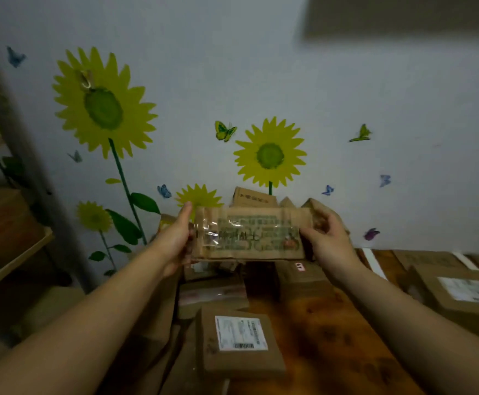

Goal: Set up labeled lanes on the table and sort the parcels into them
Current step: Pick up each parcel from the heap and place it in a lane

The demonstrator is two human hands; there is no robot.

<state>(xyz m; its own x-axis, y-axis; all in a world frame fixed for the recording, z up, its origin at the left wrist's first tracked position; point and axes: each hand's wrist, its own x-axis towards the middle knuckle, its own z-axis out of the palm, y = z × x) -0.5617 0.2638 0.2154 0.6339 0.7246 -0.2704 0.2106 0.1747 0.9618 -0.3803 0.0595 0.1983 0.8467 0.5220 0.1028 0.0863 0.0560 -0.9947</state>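
A person held a flat cardboard box (249, 235) up at chest height above a wooden table (320, 323), its printed, taped face turned toward the camera. The box hung clear of the heap of parcels (298, 277) below and in front of a sunflower-decorated wall (261, 81). The left hand (175, 240) clasped the left end, fingers together and running up the edge. The right hand (326, 243) gripped the right end, its fingers curled round behind and its thumb on the front. Both forearms reached forward, nearly level, wrists slightly bent inward.

The step in hand appeared to be reading the box before assigning it a lane. It would go best with the box kept level, held by its ends so no fingers covered the print, and lowered flat rather than dropped. A parcel with a white label (238, 340) lay nearer the camera, and another box (466, 292) sat at the right edge. No lane markers could be made out.
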